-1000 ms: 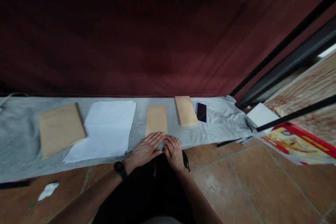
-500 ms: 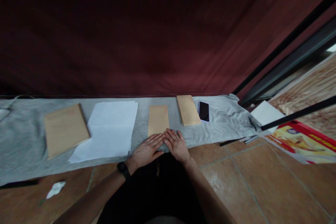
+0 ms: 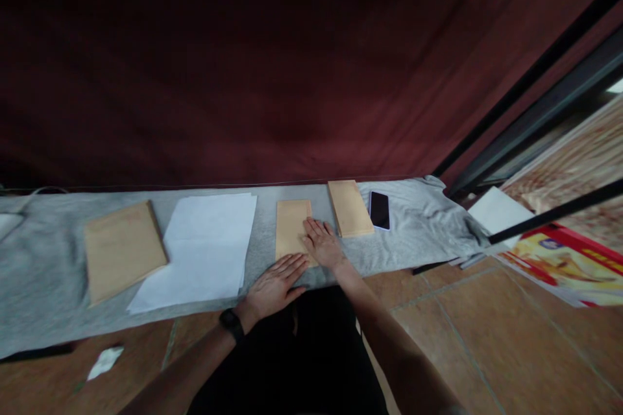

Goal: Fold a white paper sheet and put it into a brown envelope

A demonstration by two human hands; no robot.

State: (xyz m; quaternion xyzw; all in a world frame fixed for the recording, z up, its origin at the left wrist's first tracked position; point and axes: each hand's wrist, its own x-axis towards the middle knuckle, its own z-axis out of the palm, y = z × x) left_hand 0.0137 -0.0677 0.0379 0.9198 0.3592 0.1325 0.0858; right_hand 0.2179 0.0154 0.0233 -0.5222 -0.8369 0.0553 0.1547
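Note:
A brown paper envelope (image 3: 292, 224) lies upright before me on a grey cloth. My left hand (image 3: 276, 284) rests flat over its near left corner, fingers stretched out, a dark watch (image 3: 230, 324) on that wrist. Higher up, along the envelope's right edge, my right hand (image 3: 323, 244) lies flat with its fingers extended. Neither hand grips anything. To the right is a stack of brown envelopes (image 3: 349, 207), apart from my right hand. White paper sheets (image 3: 209, 243) lie on the left, partly under a larger brown envelope stack (image 3: 124, 249).
A phone (image 3: 379, 210) lies right of the envelope stack on the grey cloth (image 3: 413, 227). Behind the narrow table hangs a dark red curtain (image 3: 272, 91). Black metal bars (image 3: 555, 211) and a red and yellow box (image 3: 564, 266) stand at right. Crumpled white paper (image 3: 105, 362) lies on the tiled floor.
My right hand has slid up along the envelope's right side, away from my left hand. My left hand stays at the near edge. The view has shifted slightly.

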